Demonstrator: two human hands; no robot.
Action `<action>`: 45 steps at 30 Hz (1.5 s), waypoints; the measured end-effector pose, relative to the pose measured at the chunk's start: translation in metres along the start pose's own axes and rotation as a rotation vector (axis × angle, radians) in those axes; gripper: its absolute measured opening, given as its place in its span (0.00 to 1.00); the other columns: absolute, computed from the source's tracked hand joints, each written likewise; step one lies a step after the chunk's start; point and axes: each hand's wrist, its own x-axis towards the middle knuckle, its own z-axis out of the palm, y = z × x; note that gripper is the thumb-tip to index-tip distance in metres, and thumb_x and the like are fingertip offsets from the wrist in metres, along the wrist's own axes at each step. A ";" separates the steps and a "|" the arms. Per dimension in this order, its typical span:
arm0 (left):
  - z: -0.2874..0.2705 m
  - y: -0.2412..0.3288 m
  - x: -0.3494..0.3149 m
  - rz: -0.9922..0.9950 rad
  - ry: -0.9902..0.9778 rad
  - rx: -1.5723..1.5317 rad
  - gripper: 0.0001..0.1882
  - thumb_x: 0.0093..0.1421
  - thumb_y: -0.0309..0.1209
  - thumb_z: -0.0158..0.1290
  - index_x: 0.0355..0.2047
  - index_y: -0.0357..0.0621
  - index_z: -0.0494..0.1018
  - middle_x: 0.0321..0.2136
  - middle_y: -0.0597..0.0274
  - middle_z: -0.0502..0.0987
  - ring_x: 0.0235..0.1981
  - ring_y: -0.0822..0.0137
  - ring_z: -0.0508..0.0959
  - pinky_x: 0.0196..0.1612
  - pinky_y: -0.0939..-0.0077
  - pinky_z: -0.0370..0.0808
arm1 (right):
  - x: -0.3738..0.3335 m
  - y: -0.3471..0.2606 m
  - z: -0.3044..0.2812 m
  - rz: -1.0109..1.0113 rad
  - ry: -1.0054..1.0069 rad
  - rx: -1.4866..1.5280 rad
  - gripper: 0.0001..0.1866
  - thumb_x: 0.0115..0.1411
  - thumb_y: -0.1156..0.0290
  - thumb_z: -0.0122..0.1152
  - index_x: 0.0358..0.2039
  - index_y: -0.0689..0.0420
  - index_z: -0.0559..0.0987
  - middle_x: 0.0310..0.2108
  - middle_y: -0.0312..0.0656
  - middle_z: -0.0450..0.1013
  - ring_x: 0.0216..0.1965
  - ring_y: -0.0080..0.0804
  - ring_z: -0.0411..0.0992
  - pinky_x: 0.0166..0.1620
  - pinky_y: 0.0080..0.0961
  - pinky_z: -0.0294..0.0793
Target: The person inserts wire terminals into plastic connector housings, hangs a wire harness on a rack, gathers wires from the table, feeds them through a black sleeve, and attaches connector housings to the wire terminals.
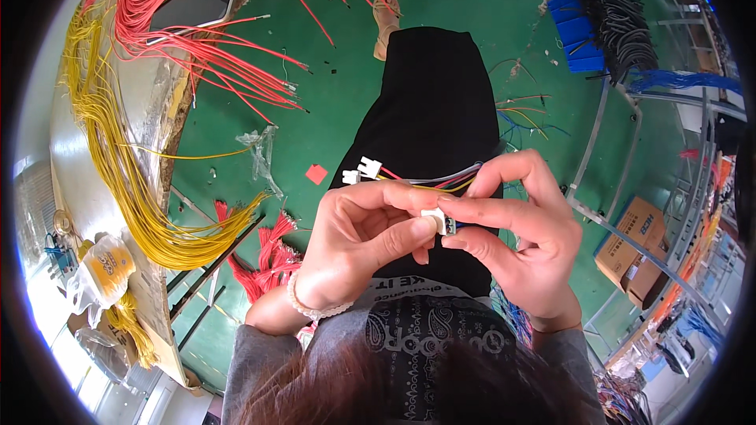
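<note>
Above my lap, my left hand [368, 230] pinches a small white connector [435, 221] between thumb and forefinger. The fingertips of my right hand [516, 224] close on the connector's other side, where a dark, metallic-looking part shows. Coloured wires [441, 183], among them red, yellow and grey, run behind my fingers. At their left end, two more white plugs [368, 168] stick out beyond my left hand. Part of the wires is hidden by my right hand, so I cannot tell exactly how they join the held connector.
On the left, a workbench [146, 102] carries long bundles of yellow wires [118, 165] and red wires [150, 0] that hang over its edge. At the right stand a blue bin [575, 31] with black cables [622, 27], a metal frame [583, 149] and a cardboard box [638, 240].
</note>
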 end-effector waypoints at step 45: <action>-0.024 0.113 -0.013 0.492 -0.165 0.260 0.11 0.59 0.23 0.49 0.42 0.32 0.71 0.31 0.57 0.73 0.26 0.74 0.72 0.32 0.87 0.69 | -0.010 0.182 -0.018 -0.028 0.080 -0.292 0.15 0.52 0.79 0.60 0.41 0.56 0.73 0.44 0.41 0.72 0.51 0.39 0.68 0.52 0.33 0.66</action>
